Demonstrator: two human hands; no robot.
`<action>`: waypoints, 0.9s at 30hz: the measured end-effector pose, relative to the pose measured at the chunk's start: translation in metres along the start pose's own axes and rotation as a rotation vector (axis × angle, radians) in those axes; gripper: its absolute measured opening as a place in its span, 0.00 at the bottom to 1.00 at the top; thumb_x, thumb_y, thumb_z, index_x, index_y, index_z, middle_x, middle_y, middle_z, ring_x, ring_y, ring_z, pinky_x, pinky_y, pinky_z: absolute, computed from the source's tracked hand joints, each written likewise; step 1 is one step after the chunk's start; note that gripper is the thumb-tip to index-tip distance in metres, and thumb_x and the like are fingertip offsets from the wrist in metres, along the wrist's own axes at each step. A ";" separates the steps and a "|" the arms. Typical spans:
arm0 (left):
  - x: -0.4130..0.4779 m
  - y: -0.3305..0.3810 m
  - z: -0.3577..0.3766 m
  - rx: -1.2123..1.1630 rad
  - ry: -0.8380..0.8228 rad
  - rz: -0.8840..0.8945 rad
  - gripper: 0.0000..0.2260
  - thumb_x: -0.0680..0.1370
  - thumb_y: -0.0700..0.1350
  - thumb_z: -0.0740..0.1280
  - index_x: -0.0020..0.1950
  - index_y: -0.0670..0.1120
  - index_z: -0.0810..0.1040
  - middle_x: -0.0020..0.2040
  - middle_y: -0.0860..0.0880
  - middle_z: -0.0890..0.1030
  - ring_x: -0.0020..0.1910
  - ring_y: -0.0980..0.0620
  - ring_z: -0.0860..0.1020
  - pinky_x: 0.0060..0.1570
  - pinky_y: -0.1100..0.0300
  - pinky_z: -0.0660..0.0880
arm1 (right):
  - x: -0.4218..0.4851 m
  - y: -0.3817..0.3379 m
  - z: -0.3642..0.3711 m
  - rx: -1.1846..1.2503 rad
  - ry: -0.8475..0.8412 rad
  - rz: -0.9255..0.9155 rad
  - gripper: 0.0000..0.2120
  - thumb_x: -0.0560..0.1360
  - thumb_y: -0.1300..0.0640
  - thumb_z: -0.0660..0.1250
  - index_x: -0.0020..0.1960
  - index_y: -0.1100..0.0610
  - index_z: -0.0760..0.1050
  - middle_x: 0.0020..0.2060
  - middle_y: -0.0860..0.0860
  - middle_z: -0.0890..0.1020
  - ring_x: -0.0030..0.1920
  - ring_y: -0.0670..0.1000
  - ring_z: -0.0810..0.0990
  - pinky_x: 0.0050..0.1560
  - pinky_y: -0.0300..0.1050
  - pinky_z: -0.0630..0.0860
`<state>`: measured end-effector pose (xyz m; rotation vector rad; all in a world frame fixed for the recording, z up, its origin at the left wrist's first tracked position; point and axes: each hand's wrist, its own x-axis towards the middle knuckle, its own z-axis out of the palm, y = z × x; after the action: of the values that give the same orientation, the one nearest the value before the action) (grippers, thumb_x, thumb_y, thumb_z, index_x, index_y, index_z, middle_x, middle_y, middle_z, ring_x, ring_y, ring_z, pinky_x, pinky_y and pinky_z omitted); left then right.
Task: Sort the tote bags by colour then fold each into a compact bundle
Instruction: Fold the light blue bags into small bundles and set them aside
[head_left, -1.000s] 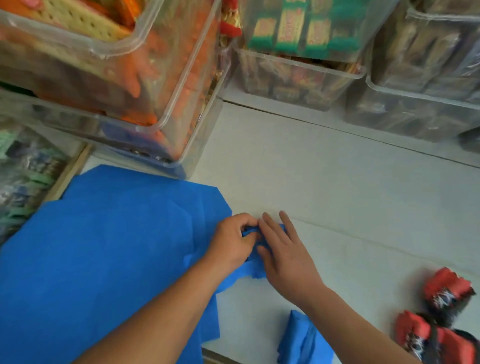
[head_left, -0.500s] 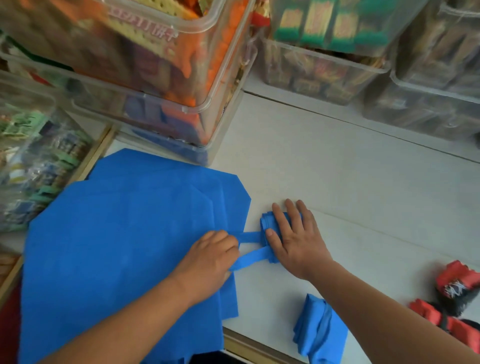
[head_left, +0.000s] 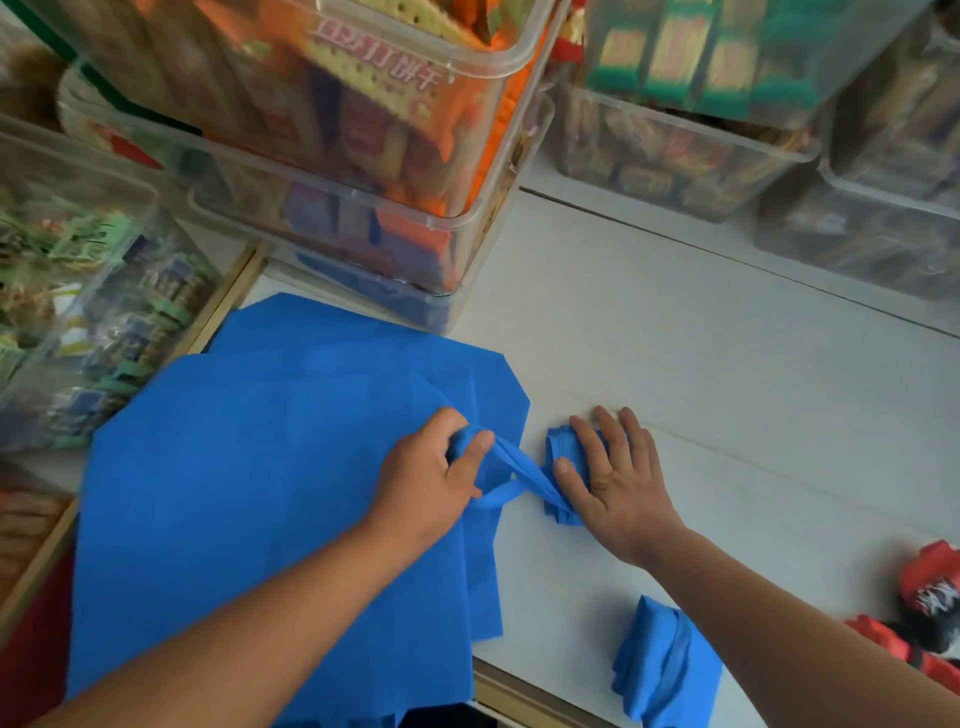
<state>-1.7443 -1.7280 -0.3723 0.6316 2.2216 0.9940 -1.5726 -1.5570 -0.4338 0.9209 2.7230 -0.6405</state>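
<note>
Our left hand pinches a blue strap above the flat blue tote bags at left. Our right hand, fingers spread, presses the folded bundle onto the white worktop.

Stack of flat blue non-woven fabric tote bags lying spread on white tabletop, left of centre, corners angled, near edge hanging over table front. Small tightly folded blue fabric bundle sitting just right of stack, being pressed flat under right hand. Blue handle straps stretching taut from bundle leftward, being pinched by left hand. Strap-wrapped blue bundle lying near front edge. Red-and-black fabric bundles lying at far right, partly cut off.
</note>
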 end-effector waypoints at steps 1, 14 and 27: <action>0.006 -0.003 0.009 -0.049 0.043 -0.119 0.17 0.83 0.54 0.65 0.42 0.45 0.67 0.32 0.46 0.72 0.29 0.54 0.84 0.27 0.50 0.74 | -0.001 -0.002 -0.001 0.012 -0.007 0.010 0.48 0.72 0.21 0.32 0.82 0.47 0.53 0.81 0.50 0.53 0.81 0.57 0.41 0.80 0.56 0.42; 0.023 -0.041 0.013 0.416 0.210 0.024 0.16 0.73 0.53 0.75 0.44 0.50 0.69 0.42 0.55 0.72 0.40 0.49 0.74 0.36 0.52 0.74 | 0.002 -0.026 0.018 -0.034 0.215 0.172 0.36 0.73 0.22 0.56 0.72 0.44 0.69 0.77 0.51 0.63 0.81 0.58 0.51 0.80 0.57 0.50; 0.055 -0.078 -0.051 0.842 -0.471 0.993 0.19 0.80 0.57 0.66 0.63 0.46 0.80 0.67 0.53 0.78 0.64 0.50 0.76 0.65 0.55 0.76 | 0.006 -0.028 0.025 -0.036 0.303 0.176 0.33 0.71 0.25 0.61 0.68 0.45 0.74 0.74 0.53 0.67 0.79 0.60 0.56 0.79 0.62 0.53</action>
<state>-1.8315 -1.7648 -0.4253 2.2063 1.7657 0.1507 -1.5934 -1.5852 -0.4485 1.3272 2.8518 -0.4483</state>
